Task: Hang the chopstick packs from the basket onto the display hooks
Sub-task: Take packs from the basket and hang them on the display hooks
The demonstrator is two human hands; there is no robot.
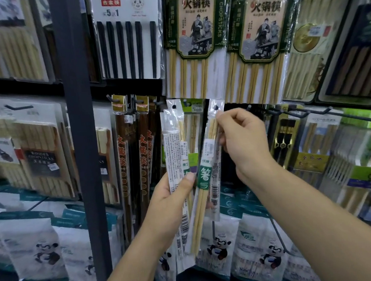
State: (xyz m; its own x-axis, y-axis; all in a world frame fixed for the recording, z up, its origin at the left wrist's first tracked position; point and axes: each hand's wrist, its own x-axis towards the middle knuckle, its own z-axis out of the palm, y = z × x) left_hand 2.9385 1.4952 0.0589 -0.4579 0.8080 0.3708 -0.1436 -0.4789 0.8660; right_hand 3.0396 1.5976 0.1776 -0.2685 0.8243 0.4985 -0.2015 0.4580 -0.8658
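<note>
- The step in hand is judged to be the singling-out of one pack. A slim clear-plastic sleeve of pale bamboo chopsticks with a green label (204,176) is pinched near its top by the narrowly curled fingers (222,118) of the right hand (244,142).
- A bundle of similar clear packs with white printed backs (173,145) is gripped upright in the left hand (171,202), with the thumb pressed across the front.
- The single pack is held tilted before the display, its lower end beside the bundle. Whether the left hand also catches it cannot be told.
- A small dark hang hole (216,107) is seen in its clear header.
- Next, that hole probably has to be lined up with the tip of the bare dark metal hook (248,107) nearby and slid on.
</note>
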